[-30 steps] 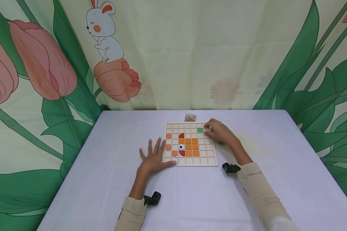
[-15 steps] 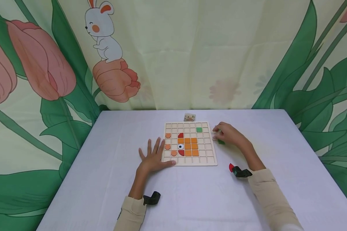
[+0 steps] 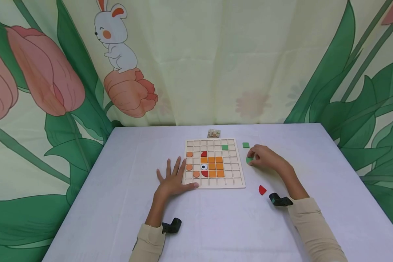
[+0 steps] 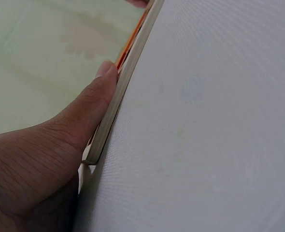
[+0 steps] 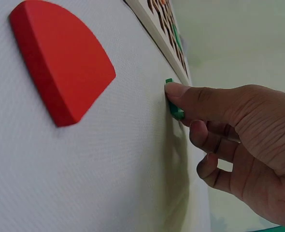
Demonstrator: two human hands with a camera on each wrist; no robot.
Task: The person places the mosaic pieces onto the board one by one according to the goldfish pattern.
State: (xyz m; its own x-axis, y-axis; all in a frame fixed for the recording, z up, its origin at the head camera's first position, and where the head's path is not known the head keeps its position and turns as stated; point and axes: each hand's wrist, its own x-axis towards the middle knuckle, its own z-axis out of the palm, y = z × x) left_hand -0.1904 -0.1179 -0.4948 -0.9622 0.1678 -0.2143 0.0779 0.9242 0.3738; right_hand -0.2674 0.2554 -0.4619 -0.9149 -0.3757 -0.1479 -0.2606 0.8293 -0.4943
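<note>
A light wooden grid board point(image 3: 234, 181) lies on the white table, bearing orange squares point(image 3: 211, 166), red quarter-circles point(image 3: 204, 174), orange discs point(image 3: 196, 174), an eye piece point(image 3: 204, 166) and a green square point(image 3: 225, 147). My left hand point(image 3: 173, 182) rests at the board's left edge with its fingers spread; in the left wrist view its thumb point(image 4: 106, 72) lies along the board's side. To the right of the board, my right hand point(image 3: 265, 157) pinches a green square tile point(image 5: 174, 106) between thumb and fingers, close to the tabletop.
Another green square point(image 3: 246, 145) lies beyond my right hand, beside the board. A red quarter-circle point(image 3: 262, 190) lies nearer to me, large in the right wrist view. Behind the board is a small patterned card point(image 3: 214, 133). A printed curtain point(image 3: 196, 72) hangs behind the table.
My right hand has moved from the board's upper right corner out to the right and nearer to me, onto a green tile. Another green square and the red quarter-circle are uncovered. The left hand stays.
</note>
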